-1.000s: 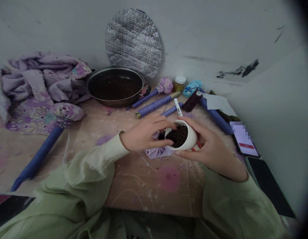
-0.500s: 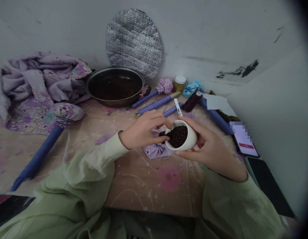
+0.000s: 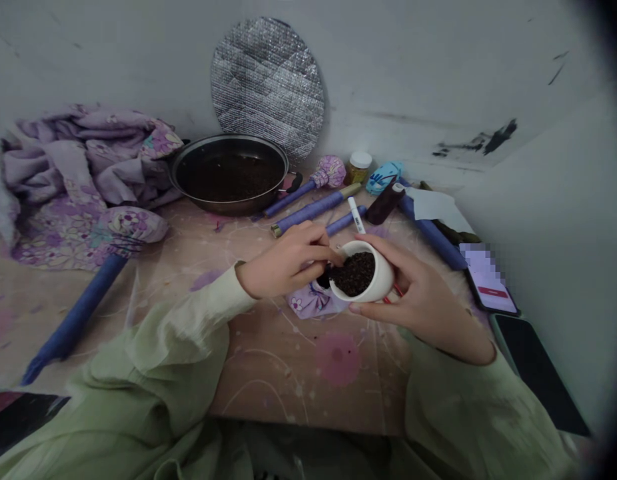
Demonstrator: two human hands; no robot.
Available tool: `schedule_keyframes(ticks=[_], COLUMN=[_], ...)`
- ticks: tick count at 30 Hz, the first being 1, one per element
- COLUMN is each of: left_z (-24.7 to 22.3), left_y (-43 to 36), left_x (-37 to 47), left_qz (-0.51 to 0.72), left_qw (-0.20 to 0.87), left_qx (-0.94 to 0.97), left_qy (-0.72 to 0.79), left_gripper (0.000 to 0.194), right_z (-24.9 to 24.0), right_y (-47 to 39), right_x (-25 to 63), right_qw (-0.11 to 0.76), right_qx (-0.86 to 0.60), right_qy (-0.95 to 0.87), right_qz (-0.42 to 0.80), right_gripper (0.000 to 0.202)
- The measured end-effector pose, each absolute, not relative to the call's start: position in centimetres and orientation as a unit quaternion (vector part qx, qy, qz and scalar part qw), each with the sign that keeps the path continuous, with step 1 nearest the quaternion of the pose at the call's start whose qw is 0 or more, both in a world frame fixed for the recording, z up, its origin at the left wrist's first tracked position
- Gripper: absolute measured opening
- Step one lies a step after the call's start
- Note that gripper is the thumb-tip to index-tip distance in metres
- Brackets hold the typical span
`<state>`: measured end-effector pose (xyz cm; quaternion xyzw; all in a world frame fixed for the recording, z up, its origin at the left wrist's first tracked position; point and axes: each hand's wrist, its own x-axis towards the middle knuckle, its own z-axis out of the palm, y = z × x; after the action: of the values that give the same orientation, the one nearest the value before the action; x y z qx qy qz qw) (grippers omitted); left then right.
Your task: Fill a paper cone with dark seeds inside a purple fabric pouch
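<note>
A white cup (image 3: pixel 385 277), tilted to the left, is full of dark brown grains (image 3: pixel 356 275). My right hand (image 3: pixel 413 283) grips it around its right side, thumb and fingers wrapped about the wall. My left hand (image 3: pixel 293 260) is at the cup's left rim, its index fingertip on the grains and the thumb a little apart below. Under the lowered rim lies a small purple floral cloth pouch (image 3: pixel 312 303), its dark mouth partly hidden by my left hand and the cup. A red thing shows behind the cup, mostly hidden.
A dark pan (image 3: pixel 231 207) stands at the back beside a floral cloth (image 3: pixel 53 193). Several blue-wrapped sticks (image 3: pixel 78 313), a marker (image 3: pixel 356 215), a thread spool (image 3: pixel 386 203) and a jar (image 3: pixel 359 168) lie around. Phones (image 3: pixel 491 280) line the right edge.
My left thumb has drawn back from the grains, and the index finger now reaches over the rim onto them. The cup has shifted very slightly left.
</note>
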<state>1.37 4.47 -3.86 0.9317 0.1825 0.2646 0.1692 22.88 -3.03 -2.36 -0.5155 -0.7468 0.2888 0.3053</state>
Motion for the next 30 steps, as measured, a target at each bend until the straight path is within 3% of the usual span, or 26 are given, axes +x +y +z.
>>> schedule_keyframes(ticks=[17,22,30], left_z=[-3.9,-4.5,-4.3], left_y=[4.3,3.8,3.8], left_x=[1.6,2.3,2.3], left_qz=[0.261,0.281,0.298], left_qw=[0.176,0.209,0.193], left_qx=[0.934,0.920,0.916], left_qy=[0.171,0.174,0.188], left_gripper=[0.028,0.044,0.037], right_z=[-2.3,-2.2,-2.4], right_y=[-3.0,-3.0,-2.9], right_x=[22.8,22.7,22.6], right_qw=[0.304,0.304,0.309], right_qx=[-0.517,-0.515,-0.508], right_qy=[-0.746,-0.746,-0.750], right_qz=[0.289,0.291,0.289], right_gripper=[0.076,0.076,0.076])
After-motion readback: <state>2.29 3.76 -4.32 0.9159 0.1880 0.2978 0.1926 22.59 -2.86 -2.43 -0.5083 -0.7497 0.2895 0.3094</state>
